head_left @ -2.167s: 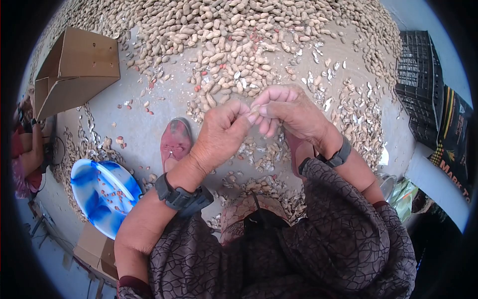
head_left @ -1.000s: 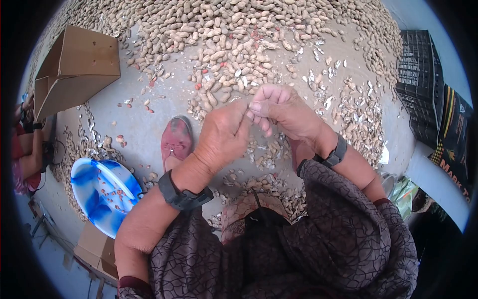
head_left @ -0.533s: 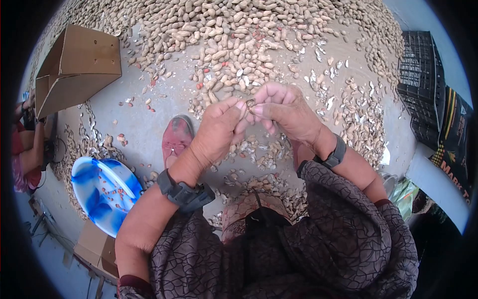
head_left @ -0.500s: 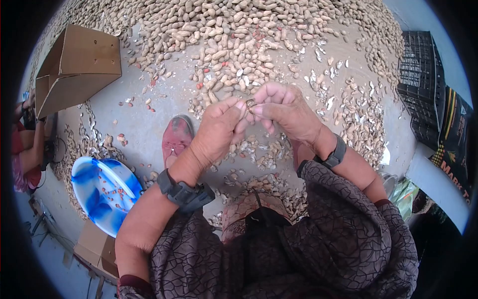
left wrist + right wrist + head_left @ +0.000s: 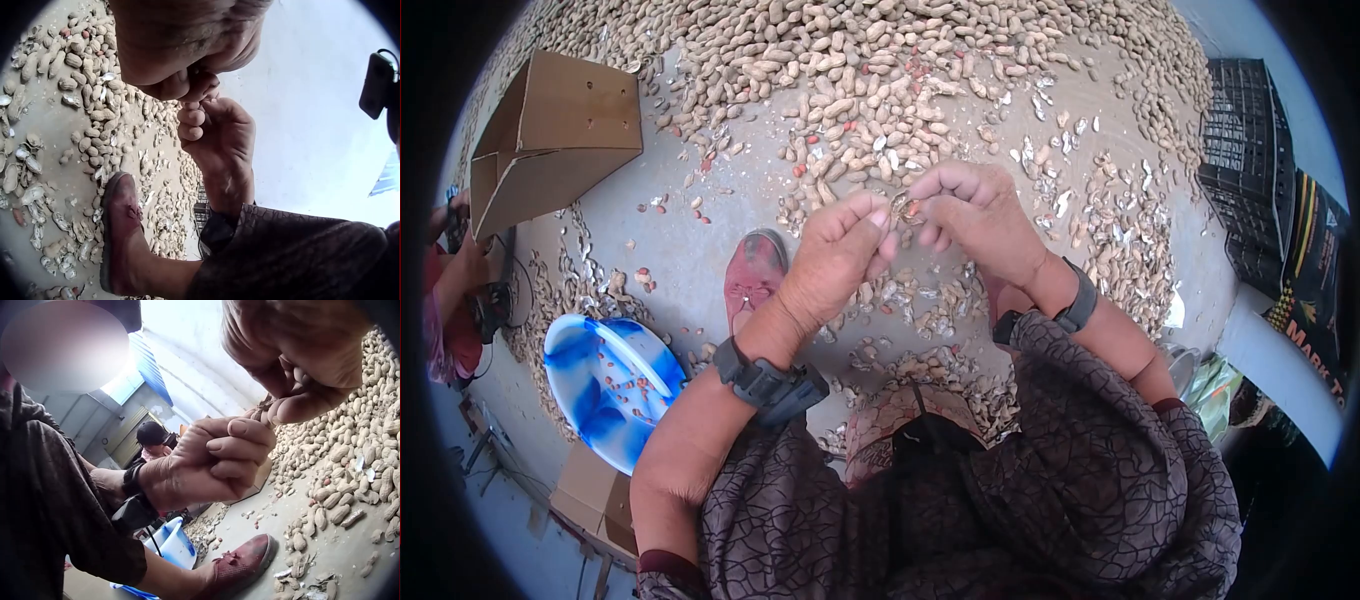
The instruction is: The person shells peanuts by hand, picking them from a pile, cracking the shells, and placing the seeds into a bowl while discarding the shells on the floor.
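Observation:
Between the fingertips of both hands is a cracked peanut (image 5: 910, 209), its shell split and a reddish kernel showing. The left hand (image 5: 840, 250) pinches it from the left, thumb on top and the other fingers curled. From the right, the right hand (image 5: 985, 220) pinches it between thumb and forefinger. In the right wrist view the peanut (image 5: 262, 412) sits at the meeting fingertips. The fingers mostly hide it in the left wrist view. Below the hands, broken shells (image 5: 930, 305) lie on the floor between two red shoes (image 5: 754, 280).
A large heap of unshelled peanuts (image 5: 840, 60) spreads across the floor ahead. To the left stand a cardboard box (image 5: 580, 105) and a blue-and-white basin (image 5: 605, 420) with some kernels. Another person (image 5: 465, 290) sits at far left. Black crates (image 5: 1245, 150) stand at right.
The pale shell pinched between the fingertips has come apart, and a reddish kernel now shows in it. The fingertips have drawn slightly apart; the arms have hardly moved.

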`<state>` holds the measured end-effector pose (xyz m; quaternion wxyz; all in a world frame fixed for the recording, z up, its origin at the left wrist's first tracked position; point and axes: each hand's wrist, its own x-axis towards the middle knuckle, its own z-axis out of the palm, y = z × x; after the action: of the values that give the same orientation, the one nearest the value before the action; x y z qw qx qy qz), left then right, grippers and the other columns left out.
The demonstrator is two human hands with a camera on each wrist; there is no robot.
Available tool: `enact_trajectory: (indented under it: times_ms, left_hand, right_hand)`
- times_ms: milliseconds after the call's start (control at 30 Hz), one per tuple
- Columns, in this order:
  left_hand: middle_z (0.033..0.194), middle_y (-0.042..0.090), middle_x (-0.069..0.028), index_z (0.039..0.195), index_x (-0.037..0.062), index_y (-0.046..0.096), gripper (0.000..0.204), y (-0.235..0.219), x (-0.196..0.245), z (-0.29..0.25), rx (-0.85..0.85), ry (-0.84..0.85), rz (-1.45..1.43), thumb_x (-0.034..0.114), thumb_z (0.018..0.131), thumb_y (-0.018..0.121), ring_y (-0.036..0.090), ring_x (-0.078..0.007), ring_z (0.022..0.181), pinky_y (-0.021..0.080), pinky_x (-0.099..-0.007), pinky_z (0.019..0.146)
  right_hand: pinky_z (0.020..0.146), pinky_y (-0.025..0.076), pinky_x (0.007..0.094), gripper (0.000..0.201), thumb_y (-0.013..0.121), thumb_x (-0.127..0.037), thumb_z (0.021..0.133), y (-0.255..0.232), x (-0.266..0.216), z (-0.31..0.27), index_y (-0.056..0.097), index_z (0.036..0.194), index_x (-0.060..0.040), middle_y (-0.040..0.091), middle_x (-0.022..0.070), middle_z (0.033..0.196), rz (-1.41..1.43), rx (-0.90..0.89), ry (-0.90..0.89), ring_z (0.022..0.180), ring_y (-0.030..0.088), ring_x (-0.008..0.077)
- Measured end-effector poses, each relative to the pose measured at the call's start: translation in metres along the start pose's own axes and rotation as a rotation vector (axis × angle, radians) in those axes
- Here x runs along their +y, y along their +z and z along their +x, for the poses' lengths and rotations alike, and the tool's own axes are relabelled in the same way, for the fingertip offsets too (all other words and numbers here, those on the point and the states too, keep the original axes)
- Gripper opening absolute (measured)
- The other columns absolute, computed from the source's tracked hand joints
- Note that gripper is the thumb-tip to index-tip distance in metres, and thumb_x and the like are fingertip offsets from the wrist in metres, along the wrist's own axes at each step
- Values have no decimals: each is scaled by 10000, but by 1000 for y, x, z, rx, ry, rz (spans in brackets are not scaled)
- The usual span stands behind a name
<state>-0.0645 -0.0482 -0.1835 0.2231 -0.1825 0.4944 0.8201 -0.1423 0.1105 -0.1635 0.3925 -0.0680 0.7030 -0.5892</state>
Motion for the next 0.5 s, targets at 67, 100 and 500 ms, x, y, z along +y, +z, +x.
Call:
enact_trajectory:
  times_ms: [67, 100, 500]
  left_hand:
    - [628, 462, 26, 884, 52, 504, 153, 1, 2, -1, 4, -9, -10, 181, 901, 423, 335, -31, 475, 251, -164, 423]
    - [648, 489, 24, 885, 49, 518, 145, 2, 4, -2, 38, -15, -47, 159, 894, 424, 372, -33, 492, 284, -160, 441]
    - [692, 526, 7, 1019, 37, 487, 178, 10, 17, -6, 120, 67, 135, 145, 883, 447, 418, -27, 518, 326, -151, 455]
  right_hand:
    - [472, 456, 199, 126, 519, -69, 785, -5, 0, 1, 569, 855, 23, 589, 56, 714, 85, -3, 45, 582, 568, 87]
    - [458, 451, 193, 128, 514, -80, 778, -7, 2, 2, 568, 837, 20, 585, 59, 699, 230, -9, 79, 571, 557, 82]
    - [421, 338, 142, 137, 576, -187, 793, 3, -9, 0, 565, 796, -50, 560, -15, 675, 111, -123, 109, 525, 461, 14]
